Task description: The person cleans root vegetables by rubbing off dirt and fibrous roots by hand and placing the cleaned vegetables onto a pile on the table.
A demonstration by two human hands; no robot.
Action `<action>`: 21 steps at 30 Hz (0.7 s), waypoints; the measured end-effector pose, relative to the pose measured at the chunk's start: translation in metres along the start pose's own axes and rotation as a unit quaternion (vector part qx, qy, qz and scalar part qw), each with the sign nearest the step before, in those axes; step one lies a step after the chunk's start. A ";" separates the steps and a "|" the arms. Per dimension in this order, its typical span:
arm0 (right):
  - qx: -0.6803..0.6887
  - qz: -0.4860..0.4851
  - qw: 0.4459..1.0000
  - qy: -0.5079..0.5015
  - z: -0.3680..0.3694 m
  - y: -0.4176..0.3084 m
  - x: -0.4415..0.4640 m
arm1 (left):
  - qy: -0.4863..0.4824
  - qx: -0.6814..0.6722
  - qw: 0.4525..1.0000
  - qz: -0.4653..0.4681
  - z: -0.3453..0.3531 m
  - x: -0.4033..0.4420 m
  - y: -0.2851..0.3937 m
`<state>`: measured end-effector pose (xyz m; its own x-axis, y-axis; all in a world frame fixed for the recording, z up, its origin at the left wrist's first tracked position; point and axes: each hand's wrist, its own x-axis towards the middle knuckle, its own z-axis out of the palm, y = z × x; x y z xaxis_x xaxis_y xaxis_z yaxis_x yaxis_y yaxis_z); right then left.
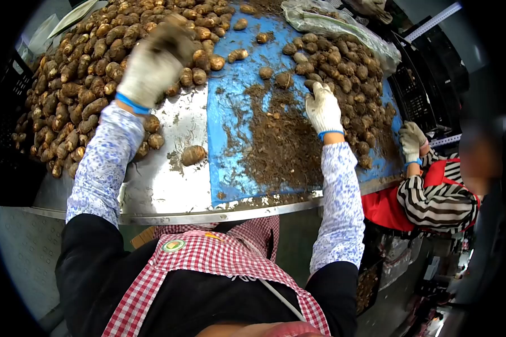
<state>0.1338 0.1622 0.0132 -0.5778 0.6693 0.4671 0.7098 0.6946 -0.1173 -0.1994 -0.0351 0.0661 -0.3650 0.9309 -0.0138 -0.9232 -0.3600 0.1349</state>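
Note:
My left hand (152,70), in a white knitted glove with dark soiled fingers, is over the big pile of taro corms (104,48) on the left. Motion smears its fingers, so whether it holds anything cannot be made out. At the near-left edge of the second taro pile (346,76) is my right hand (323,108), also gloved. Its thumb and fingers are apart, and the fingertips reach against the corms there. Just left of it lies a round taro corm (284,80) on the soil. A single taro corm (193,155) rests on the bare metal between my arms.
Loose soil and root fibres (281,146) cover much of the blue sheet (222,168) on the metal table (168,194). A clear plastic bag (343,28) lies behind the right pile. Black crates (413,84) stand at right, near a co-worker's gloved hand (412,140).

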 end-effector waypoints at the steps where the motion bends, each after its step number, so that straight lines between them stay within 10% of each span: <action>1: 0.013 -0.031 0.999 -0.006 0.005 0.003 0.014 | -0.101 0.008 0.994 0.028 0.000 0.014 0.034; 5: -0.077 -0.037 0.986 -0.140 0.023 -0.025 0.061 | 0.032 0.024 0.986 0.164 0.018 0.012 0.058; 8: -0.117 -0.040 0.966 -0.227 0.046 -0.036 0.066 | 0.029 0.154 0.987 0.024 0.005 0.007 0.026; 11: 0.210 0.101 0.920 -0.316 0.055 -0.025 0.068 | -0.013 0.378 0.925 -0.042 -0.005 0.000 -0.018; 13: 0.498 0.193 0.839 -0.104 0.048 -0.028 0.029 | -0.033 0.511 0.854 -0.090 -0.006 -0.001 -0.051; 16: 0.597 0.002 0.790 -0.141 -0.031 -0.062 -0.002 | -0.045 0.489 0.858 -0.148 -0.046 0.014 -0.109; 19: 0.682 0.060 0.722 -0.102 -0.050 -0.085 -0.031 | -0.117 0.306 0.891 -0.313 -0.042 0.009 -0.149; 21: 0.266 -0.151 0.949 0.083 -0.054 -0.067 -0.036 | -0.068 0.246 0.884 -0.392 -0.017 -0.004 -0.161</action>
<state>0.1287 0.0769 0.0514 -0.6191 0.3994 0.6762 0.1940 0.9121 -0.3611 -0.0512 0.0179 0.0280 0.4132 0.8928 -0.1793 -0.7096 0.4390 0.5512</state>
